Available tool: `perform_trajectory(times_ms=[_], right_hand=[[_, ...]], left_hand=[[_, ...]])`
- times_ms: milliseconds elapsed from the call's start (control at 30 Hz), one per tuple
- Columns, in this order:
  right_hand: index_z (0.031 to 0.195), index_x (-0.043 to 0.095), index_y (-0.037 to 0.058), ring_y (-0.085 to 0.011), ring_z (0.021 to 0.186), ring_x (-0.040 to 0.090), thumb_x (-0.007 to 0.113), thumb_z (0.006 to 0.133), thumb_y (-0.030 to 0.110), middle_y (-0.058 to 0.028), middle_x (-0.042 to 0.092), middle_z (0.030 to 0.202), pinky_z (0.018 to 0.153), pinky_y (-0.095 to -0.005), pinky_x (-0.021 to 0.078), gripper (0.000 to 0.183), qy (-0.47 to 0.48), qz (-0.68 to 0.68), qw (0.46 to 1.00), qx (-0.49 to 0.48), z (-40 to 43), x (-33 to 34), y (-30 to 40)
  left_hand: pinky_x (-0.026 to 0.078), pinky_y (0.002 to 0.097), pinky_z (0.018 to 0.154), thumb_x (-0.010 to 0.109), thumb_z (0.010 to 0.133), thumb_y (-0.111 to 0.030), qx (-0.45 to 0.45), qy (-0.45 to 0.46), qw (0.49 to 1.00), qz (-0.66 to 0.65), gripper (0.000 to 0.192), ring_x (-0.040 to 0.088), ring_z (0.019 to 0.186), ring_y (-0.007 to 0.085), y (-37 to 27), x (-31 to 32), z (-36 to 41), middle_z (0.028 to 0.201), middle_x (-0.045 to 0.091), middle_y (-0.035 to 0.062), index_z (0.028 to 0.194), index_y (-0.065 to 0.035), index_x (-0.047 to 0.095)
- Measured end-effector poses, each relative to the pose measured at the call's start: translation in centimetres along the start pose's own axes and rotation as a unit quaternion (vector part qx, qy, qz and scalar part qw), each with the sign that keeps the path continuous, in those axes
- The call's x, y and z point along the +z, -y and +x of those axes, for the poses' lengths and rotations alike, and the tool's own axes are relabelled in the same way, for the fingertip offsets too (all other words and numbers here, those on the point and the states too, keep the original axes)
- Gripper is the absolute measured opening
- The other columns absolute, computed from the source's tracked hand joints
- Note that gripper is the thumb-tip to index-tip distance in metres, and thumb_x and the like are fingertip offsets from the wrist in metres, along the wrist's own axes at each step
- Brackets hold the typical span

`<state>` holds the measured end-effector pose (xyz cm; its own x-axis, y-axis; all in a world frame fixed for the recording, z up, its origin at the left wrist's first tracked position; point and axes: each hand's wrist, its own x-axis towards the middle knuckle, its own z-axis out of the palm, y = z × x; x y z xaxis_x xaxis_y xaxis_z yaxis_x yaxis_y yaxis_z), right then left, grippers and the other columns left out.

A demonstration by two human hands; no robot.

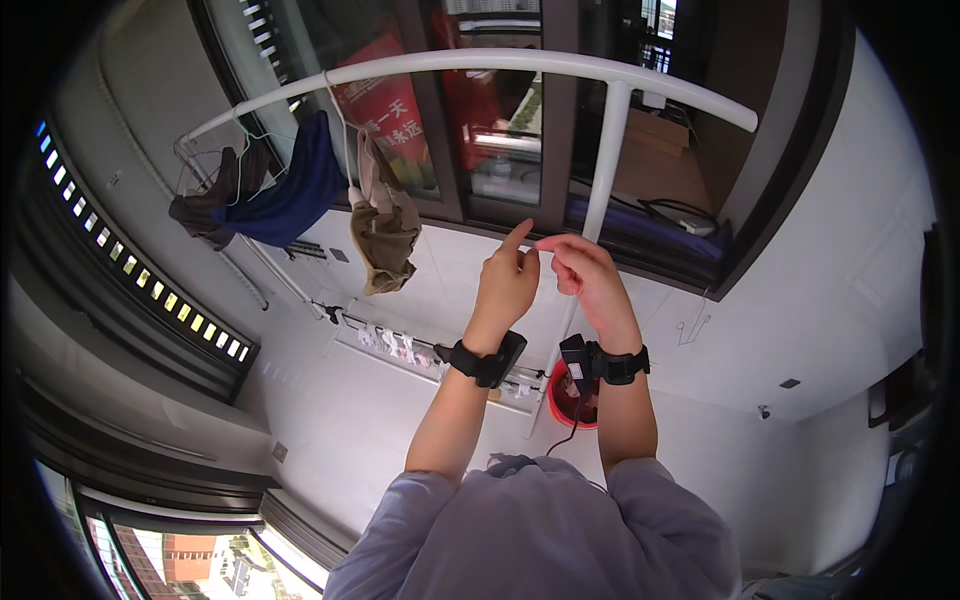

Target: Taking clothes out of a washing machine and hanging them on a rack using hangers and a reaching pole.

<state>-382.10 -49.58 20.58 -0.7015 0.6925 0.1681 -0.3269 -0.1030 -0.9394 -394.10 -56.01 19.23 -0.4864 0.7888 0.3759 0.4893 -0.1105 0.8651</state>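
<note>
My left hand [510, 285] is raised before me, its index finger stretched out and the other fingers curled. Close on its right is my right hand [589, 274], whose index finger points left, its tip almost at the left fingers; I cannot tell if they touch. Neither hand shows anything held. Each wrist wears a black strap with a box-shaped device, the left device [501, 361] and the right device [577, 364]. Above both hands runs the white top rail [480, 58] of a clothes rack; its white upright [606, 165] passes behind my right hand.
An olive-brown garment [386, 240], a blue garment [292, 195] and a dark garment [225, 187] hang at left. Low down, a dark rail [382, 328] carries several small pale items. A red bucket [559, 412] stands on the floor. A dark-framed window [450, 135] lies beyond the rack.
</note>
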Motion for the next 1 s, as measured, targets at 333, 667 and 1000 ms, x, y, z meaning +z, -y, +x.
perform_trajectory(times_ms=[333, 667, 1000], right_hand=[[0.088, 0.058, -0.0014, -0.0046, 0.049, 0.028, 0.044, 0.081, 0.009, 0.0042, 0.037, 0.057, 0.046, -0.0201, 0.0233, 0.019, -0.414, 0.025, 0.906, -0.088, -23.9, -20.0, 6.9], [0.086, 0.057, 0.0005, -0.0057, 0.049, 0.026, 0.044, 0.083, 0.010, 0.0046, 0.036, 0.058, 0.046, -0.0214, 0.0227, 0.016, -0.673, -0.007, 0.711, -0.204, -49.3, -28.1, 12.5], [0.084, 0.058, 0.0006, -0.0044, 0.052, 0.032, 0.048, 0.081, 0.011, 0.0037, 0.040, 0.062, 0.044, -0.0196, 0.0233, 0.015, -0.800, 0.044, 0.531, -0.275, -64.3, -35.2, 13.2]], left_hand=[[0.041, 0.0286, 0.051, 0.052, 0.081, -0.014, 0.051, 0.375, 0.919, -0.107, 0.023, 0.052, 0.051, 0.0153, -12.0, 27.1, -11.6, 0.060, 0.057, 0.0090, 0.101, -0.0054, 0.059], [0.037, 0.0238, 0.048, 0.054, 0.082, -0.014, 0.111, 0.622, 0.745, -0.212, 0.019, 0.045, 0.051, 0.0074, -26.9, 44.4, -27.8, 0.057, 0.052, 0.0016, 0.097, -0.0033, 0.061], [0.034, 0.0228, 0.046, 0.054, 0.083, -0.014, 0.144, 0.758, 0.571, -0.282, 0.017, 0.042, 0.048, 0.0061, -33.2, 59.1, -40.3, 0.054, 0.050, -0.0003, 0.093, -0.0014, 0.060]])
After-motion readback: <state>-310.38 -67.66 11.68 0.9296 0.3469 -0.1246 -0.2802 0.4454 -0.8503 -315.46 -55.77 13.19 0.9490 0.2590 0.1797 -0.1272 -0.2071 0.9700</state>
